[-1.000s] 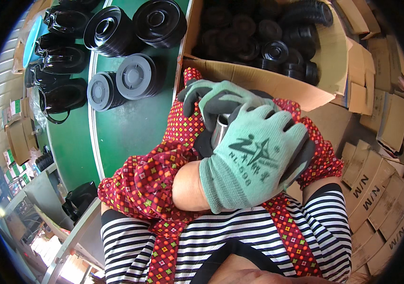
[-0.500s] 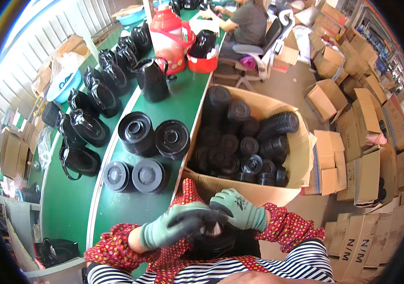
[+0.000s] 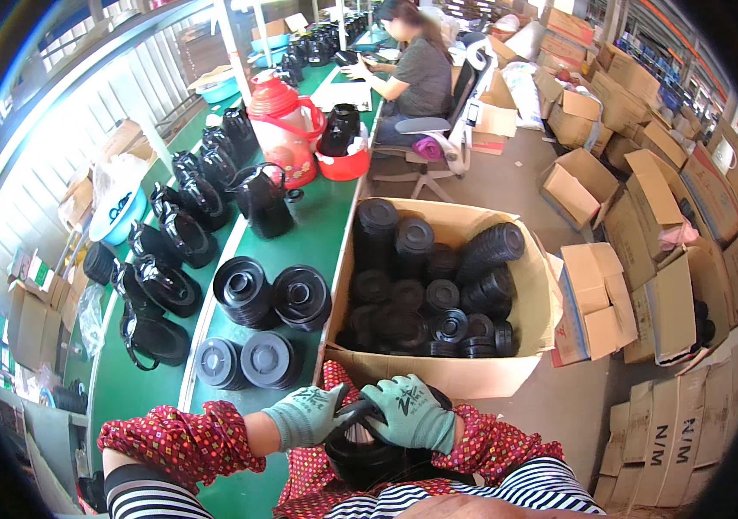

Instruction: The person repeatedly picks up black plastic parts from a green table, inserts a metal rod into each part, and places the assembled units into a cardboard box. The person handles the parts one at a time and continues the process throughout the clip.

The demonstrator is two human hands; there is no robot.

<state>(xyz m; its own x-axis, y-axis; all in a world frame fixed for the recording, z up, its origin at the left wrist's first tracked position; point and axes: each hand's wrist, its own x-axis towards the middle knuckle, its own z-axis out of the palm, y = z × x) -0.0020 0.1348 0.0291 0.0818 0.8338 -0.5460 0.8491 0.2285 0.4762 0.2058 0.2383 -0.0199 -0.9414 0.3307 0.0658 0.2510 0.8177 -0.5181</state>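
Note:
On my lap rests a glossy black jug point(image 3: 360, 457), partly hidden by my hands and sleeves. My left hand point(image 3: 307, 417), in a green glove with dark fingertips, closes on a dark curved part along the jug's upper edge. Gloved the same way, my right hand point(image 3: 410, 413) curls over the top of the jug close beside it. Just beyond my hands stands a large open carton point(image 3: 438, 374) holding stacks of round black plastic parts point(image 3: 441, 294). To the left, on the green bench point(image 3: 252, 426), are more stacked black discs point(image 3: 267, 359).
Rows of black jugs point(image 3: 161, 281) line the bench's left side. Beyond them stand a red flask point(image 3: 287, 130) and a red basin point(image 3: 343, 164). A person point(image 3: 421, 73) sits at the bench's far end near a chair point(image 3: 451, 143). Cardboard boxes point(image 3: 594, 298) crowd the right.
My view has tilted up, showing more of the far bench. My left hand has drawn back leftward from over the jug, and more of the jug's upper edge shows.

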